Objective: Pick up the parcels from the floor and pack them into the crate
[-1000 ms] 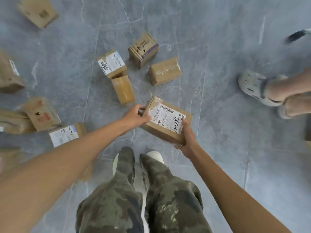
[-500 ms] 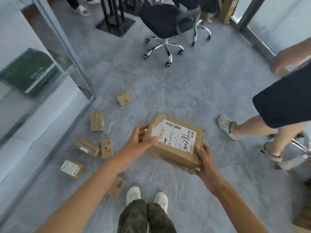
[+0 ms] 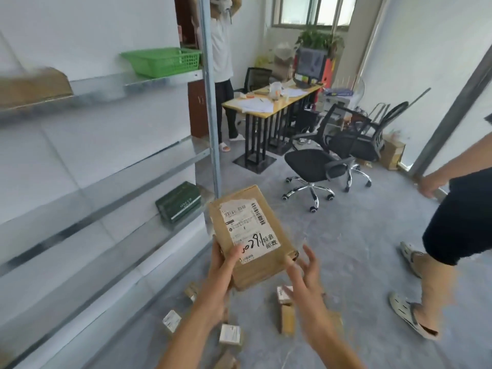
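On the left stands a metal shelf (image 3: pixel 111 169), a green crate (image 3: pixel 162 61) on its upper level and a dark green box (image 3: pixel 178 205) lower down. The left hand (image 3: pixel 222 265) grips the parcel's (image 3: pixel 251 235) near left corner, thumb over the label, holding it in the air above small parcels (image 3: pixel 230 334) on the floor. The right hand (image 3: pixel 303 272), fingers spread, is just beside its right edge; contact is unclear

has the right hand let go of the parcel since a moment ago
Yes. The right hand now hangs open just right of the parcel, off the corner it gripped before; the left hand alone holds it.
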The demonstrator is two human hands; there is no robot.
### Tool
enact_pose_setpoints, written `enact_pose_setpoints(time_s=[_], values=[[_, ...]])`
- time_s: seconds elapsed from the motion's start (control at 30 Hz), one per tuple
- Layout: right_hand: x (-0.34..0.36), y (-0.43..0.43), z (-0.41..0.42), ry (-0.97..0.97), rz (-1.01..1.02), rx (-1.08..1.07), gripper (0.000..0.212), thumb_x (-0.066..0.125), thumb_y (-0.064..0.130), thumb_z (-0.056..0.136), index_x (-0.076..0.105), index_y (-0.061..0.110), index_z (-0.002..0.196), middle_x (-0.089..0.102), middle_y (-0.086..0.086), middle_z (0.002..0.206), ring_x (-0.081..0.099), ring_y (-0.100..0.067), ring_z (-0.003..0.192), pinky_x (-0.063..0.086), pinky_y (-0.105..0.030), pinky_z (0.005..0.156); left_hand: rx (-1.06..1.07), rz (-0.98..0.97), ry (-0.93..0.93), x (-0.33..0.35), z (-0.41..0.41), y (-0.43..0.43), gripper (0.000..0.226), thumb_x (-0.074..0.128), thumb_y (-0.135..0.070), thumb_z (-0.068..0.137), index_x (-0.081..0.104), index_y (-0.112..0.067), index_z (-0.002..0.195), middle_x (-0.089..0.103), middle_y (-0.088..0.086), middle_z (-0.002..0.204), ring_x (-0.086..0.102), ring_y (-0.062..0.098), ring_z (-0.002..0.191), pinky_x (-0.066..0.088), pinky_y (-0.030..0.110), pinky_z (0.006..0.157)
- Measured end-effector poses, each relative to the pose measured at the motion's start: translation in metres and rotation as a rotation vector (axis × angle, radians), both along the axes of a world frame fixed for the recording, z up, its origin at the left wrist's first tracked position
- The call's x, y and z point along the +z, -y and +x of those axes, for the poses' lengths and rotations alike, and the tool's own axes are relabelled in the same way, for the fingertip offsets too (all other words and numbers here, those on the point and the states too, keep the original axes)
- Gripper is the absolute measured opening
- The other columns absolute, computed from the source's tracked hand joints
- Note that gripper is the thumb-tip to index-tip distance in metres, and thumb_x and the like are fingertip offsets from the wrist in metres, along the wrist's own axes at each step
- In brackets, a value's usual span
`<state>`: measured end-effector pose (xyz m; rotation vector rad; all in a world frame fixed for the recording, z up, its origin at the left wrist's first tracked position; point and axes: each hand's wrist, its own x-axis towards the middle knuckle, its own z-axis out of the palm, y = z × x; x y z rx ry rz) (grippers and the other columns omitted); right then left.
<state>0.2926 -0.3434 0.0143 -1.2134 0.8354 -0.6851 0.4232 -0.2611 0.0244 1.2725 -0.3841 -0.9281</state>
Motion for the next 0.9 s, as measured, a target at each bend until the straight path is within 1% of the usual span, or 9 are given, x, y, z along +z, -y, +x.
enact_pose_setpoints(time_s=[0.07,0.17,0.27,0.4,0.6,0.67,0.77,0.83,0.9], values=[[0.028,-0.010,0.006,0.014,-0.078,0.098,0.069,0.054,0.060,0.072,0.030,0.047,0.135,0.036,0.006,0.145,0.044,-0.012,0.125,0.041,-0.034,0.096,-0.003,0.019,0.089,0.026,0.006,-0.033,0.049,0.054,-0.040,0.087,0.038,-0.045,0.133,0.064,-0.009,0.122,0.062,0.010,0.108,0.048,0.044,0.097],[0.065,-0.032,0.015,0.050,-0.142,0.328,0.057,0.059,0.064,0.078,0.034,0.056,0.129,0.053,0.019,0.132,0.053,-0.006,0.120,0.047,-0.027,0.091,-0.032,0.027,0.278,0.059,-0.003,-0.073,0.058,0.046,-0.048,0.087,0.024,-0.046,0.141,0.057,-0.015,0.130,0.058,-0.002,0.110,0.046,0.032,0.100],[0.083,-0.060,0.012,0.111,-0.202,0.427,0.058,0.057,0.045,0.087,0.028,0.054,0.136,0.057,0.031,0.122,0.055,0.007,0.112,0.049,-0.015,0.083,-0.024,0.017,0.350,0.082,-0.017,-0.104,0.062,0.042,-0.053,0.083,0.019,-0.049,0.141,0.051,-0.022,0.133,0.056,-0.008,0.111,0.049,0.024,0.094],[0.080,-0.090,-0.012,0.120,-0.191,0.514,0.078,0.062,0.049,0.079,0.019,0.050,0.144,0.055,0.025,0.130,0.054,0.004,0.116,0.043,-0.029,0.103,0.040,0.052,0.421,0.096,-0.047,-0.141,0.063,0.040,-0.058,0.081,0.020,-0.049,0.141,0.050,-0.022,0.134,0.054,-0.001,0.116,0.047,0.032,0.100],[0.065,-0.105,-0.069,0.066,-0.128,0.701,0.082,0.062,0.052,0.070,0.021,0.053,0.142,0.052,0.017,0.135,0.048,-0.008,0.123,0.041,-0.038,0.106,0.139,0.212,0.416,0.083,-0.124,-0.185,0.056,0.039,-0.061,0.088,0.018,-0.055,0.140,0.049,-0.029,0.131,0.049,-0.004,0.118,0.039,0.031,0.102],[0.059,-0.108,-0.090,0.037,-0.133,0.782,0.079,0.058,0.051,0.071,0.022,0.055,0.141,0.051,0.017,0.135,0.049,-0.008,0.122,0.042,-0.036,0.102,0.187,0.286,0.401,0.076,-0.153,-0.201,0.057,0.042,-0.059,0.089,0.020,-0.052,0.141,0.048,-0.029,0.131,0.044,-0.002,0.121,0.034,0.033,0.104],[0.053,-0.118,-0.118,0.015,-0.105,0.879,0.057,0.049,0.039,0.082,0.030,0.059,0.132,0.056,0.020,0.127,0.052,0.000,0.112,0.044,-0.023,0.086,0.271,0.374,0.380,0.070,-0.193,-0.225,0.062,0.049,-0.058,0.085,0.028,-0.046,0.141,0.046,-0.021,0.138,0.042,0.006,0.128,0.035,0.042,0.109],[0.052,-0.129,-0.133,-0.004,-0.108,0.937,0.050,0.047,0.035,0.083,0.034,0.066,0.120,0.058,0.020,0.125,0.054,-0.001,0.113,0.043,-0.026,0.092,0.326,0.397,0.371,0.070,-0.217,-0.241,0.062,0.052,-0.049,0.087,0.028,-0.039,0.143,0.048,-0.017,0.137,0.046,0.006,0.125,0.040,0.036,0.105],[0.052,-0.142,-0.145,-0.018,-0.115,0.992,0.052,0.048,0.040,0.077,0.033,0.069,0.119,0.058,0.021,0.127,0.052,-0.006,0.119,0.039,-0.035,0.104,0.374,0.415,0.359,0.073,-0.238,-0.258,0.060,0.053,-0.043,0.089,0.030,-0.035,0.143,0.052,-0.017,0.132,0.051,0.002,0.117,0.046,0.021,0.091]])
